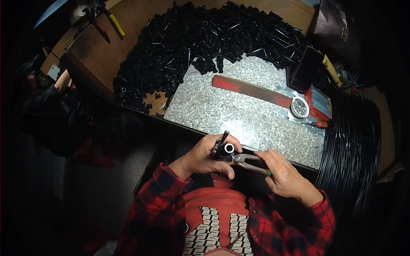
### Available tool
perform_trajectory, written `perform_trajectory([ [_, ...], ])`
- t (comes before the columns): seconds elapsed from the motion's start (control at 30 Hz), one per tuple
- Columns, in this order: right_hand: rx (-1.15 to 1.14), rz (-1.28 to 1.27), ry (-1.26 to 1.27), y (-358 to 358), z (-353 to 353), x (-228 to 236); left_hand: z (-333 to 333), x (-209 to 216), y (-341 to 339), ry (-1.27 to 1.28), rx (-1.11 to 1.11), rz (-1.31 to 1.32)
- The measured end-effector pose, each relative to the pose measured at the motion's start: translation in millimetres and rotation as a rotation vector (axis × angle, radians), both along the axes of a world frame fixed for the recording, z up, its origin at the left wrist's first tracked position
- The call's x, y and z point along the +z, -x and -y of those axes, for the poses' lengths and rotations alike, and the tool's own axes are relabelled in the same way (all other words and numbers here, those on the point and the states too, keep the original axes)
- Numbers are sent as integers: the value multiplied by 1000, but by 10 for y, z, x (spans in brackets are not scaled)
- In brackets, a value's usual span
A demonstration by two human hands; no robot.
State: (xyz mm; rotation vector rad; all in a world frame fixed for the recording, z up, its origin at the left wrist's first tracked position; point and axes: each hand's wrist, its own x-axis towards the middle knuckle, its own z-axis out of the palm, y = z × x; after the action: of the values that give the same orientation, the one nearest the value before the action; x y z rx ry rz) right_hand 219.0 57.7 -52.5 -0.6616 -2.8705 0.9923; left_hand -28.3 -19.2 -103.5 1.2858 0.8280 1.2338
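Observation:
My left hand [197, 157] is wrapped round a black tubular part [222, 154] just off the slab's near edge. One end of the part faces up and shows a pale ring. Thin dark prongs stick up beside that ring; whether they belong to the same part I cannot tell. From the right, my right hand [287, 174] grips a pair of pincers [253, 163] with a bit of green at the handle end. The pincers' jaws meet the part beside my left fingers, and what lies between them is too small to make out.
A pale speckled slab [192, 104] carries a red-brown bar [239, 86], a white cup [293, 115] of small metal pieces and an orange-handled screwdriver [321, 125]. Black parts [205, 34] are heaped behind; a phone [306, 70] leans right. Long black strands [354, 145] hang beyond. A person's arm [63, 81] shows left.

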Motion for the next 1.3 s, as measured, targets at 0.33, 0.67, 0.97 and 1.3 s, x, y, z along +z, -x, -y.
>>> perform_trajectory([
  [0.33,-139,7,309,215,110,-267,98,-81,-27,128,139,161],
  [0.67,-256,-56,-193,85,-37,-257,81,-262,35,42,200,59],
  [0.97,-631,-100,-566,-351,-1055,-105,282,-197,-37,20,228,77],
  [1.3,-648,250,-544,-187,-1703,-108,305,-189,-113,5,204,-22],
])
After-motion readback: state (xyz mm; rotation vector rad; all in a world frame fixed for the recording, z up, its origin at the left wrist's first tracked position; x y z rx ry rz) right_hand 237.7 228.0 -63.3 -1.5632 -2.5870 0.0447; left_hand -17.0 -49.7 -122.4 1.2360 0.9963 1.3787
